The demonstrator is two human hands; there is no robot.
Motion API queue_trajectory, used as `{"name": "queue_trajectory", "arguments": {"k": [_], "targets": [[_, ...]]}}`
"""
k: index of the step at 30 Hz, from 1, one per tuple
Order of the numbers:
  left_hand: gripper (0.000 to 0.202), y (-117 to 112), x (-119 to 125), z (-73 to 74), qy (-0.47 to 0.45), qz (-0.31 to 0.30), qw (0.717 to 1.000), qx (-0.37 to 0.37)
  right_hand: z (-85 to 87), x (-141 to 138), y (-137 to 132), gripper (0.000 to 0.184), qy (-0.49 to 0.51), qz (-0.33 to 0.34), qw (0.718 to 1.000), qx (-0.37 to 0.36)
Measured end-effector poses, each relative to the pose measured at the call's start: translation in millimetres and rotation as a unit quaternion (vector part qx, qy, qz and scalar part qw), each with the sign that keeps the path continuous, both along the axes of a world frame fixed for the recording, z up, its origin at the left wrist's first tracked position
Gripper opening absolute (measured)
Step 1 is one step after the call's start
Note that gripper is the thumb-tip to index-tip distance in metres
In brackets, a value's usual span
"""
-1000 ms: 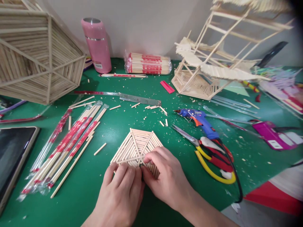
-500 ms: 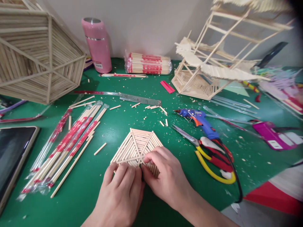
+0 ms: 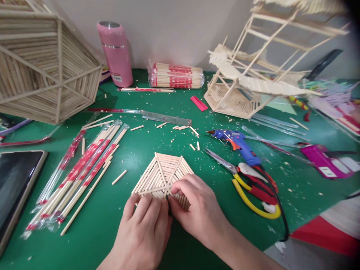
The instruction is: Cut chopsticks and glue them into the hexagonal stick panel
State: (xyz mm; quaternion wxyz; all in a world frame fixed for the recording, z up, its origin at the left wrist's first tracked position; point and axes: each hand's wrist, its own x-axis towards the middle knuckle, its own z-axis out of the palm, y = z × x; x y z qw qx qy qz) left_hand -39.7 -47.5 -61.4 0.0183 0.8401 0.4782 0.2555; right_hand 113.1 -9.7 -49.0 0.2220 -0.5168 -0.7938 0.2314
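Observation:
A small flat panel of wooden sticks point(image 3: 153, 176), with ribs meeting near its middle, lies on the green table point(image 3: 112, 240). My left hand point(image 3: 144, 225) bends its fingers over the panel's near left edge and grips it there. On the near right side, my right hand point(image 3: 201, 210) pinches the panel with thumb and forefinger close to where the ribs meet. The fingertips of both hands almost touch each other. A small dark spot shows between them, too hidden to name. Both hands cover the panel's near part.
Wrapped chopsticks point(image 3: 81, 172) and a phone point(image 3: 19, 183) lie left. To the right are a blue glue gun point(image 3: 239, 144), scissors point(image 3: 222, 159) and yellow-and-red-handled pliers point(image 3: 255, 187). Behind stand a pink bottle point(image 3: 116, 56), a stick frame point(image 3: 233, 90) and a large stick panel point(image 3: 33, 67).

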Motion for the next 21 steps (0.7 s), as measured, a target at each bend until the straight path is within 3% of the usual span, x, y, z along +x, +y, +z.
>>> {"name": "queue_trajectory", "arguments": {"k": [21], "targets": [[0.019,-0.6,1.0,-0.6,-0.006,-0.004,1.000,0.004,-0.6,0.0,-1.7,0.014,0.004,0.000,1.000,0.002]]}}
